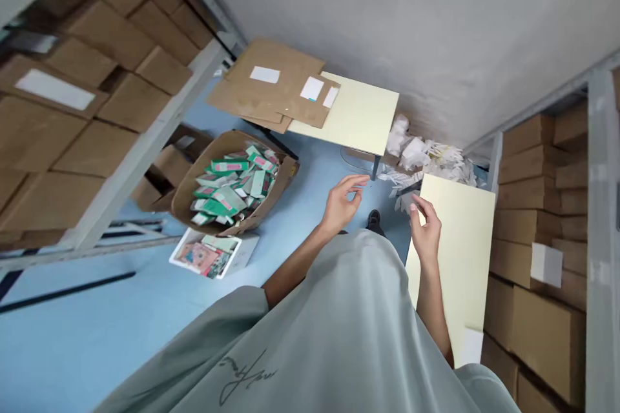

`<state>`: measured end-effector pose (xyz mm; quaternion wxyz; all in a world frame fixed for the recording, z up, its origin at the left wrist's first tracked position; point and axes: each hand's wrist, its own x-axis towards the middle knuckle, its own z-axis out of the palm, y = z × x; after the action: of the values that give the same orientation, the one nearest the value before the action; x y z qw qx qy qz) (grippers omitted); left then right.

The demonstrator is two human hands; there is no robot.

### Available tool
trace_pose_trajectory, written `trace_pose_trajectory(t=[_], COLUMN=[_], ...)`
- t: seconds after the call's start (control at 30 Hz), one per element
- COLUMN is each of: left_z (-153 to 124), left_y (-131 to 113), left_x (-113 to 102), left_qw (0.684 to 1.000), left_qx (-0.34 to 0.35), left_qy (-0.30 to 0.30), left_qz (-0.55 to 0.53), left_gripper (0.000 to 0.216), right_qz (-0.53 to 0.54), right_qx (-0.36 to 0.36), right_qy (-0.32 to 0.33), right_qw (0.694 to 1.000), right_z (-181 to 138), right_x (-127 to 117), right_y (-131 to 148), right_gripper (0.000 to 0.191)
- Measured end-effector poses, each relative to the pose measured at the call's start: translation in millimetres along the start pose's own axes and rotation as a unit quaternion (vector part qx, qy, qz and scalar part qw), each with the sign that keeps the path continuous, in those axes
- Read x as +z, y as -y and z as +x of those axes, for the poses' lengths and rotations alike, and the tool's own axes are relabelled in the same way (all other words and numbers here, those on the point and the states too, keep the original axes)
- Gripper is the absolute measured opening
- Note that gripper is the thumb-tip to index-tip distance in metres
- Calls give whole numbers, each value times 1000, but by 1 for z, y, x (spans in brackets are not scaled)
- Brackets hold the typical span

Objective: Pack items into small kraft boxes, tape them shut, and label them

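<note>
In the middle of the head view my left hand [343, 204] hovers over the blue floor, fingers bent but apart from the thumb, with nothing in it. My right hand [426, 227] is held up over the edge of a cream tabletop [462, 239] on the right, thumb and fingers apart, also holding nothing. A gap separates the two hands. Ahead of them stands another cream table [363, 110], with flattened cardboard sheets [276, 80] bearing white labels on its left part.
Left of me, an open carton [290, 174] holds many small green-and-white boxes [232, 187]; a white box [242, 258] with printed items sits beside it. Shelves of brown cartons [111, 32] flank the left, more cartons [547, 322] the right. Crumpled white paper [416, 151] lies by the wall.
</note>
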<state>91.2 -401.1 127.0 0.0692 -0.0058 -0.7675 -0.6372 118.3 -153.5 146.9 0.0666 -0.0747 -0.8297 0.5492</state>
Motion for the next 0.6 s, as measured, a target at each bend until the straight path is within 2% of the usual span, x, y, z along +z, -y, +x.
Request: trace_pose_trajectory(t=[0.17, 0.3, 0.43, 0.53, 0.6], left_z=[16, 12, -10, -44, -78], left_y=[8, 15, 28, 37, 42], left_x=[-14, -46, -93, -138, -172], left_qw=[994, 976, 945, 922, 904], left_qx=[-42, -61, -87, -90, -91], left_qy=[-105, -208, -315, -375, -415], left_qz=[-6, -22, -34, -40, -39], left_gripper=[53, 55, 50, 47, 45], right_qz=[-3, -13, -16, -28, -35], right_qx=[-33, -63, -121, -163, -181], right_qy=[135, 254, 353, 424, 468], right_qw=[990, 965, 928, 890, 864], right_z=[82, 112, 101, 65, 30], right_x=[43, 102, 171, 228, 269], right_y=[10, 28, 63, 91, 105], right_gripper=[40, 41, 40, 39, 39])
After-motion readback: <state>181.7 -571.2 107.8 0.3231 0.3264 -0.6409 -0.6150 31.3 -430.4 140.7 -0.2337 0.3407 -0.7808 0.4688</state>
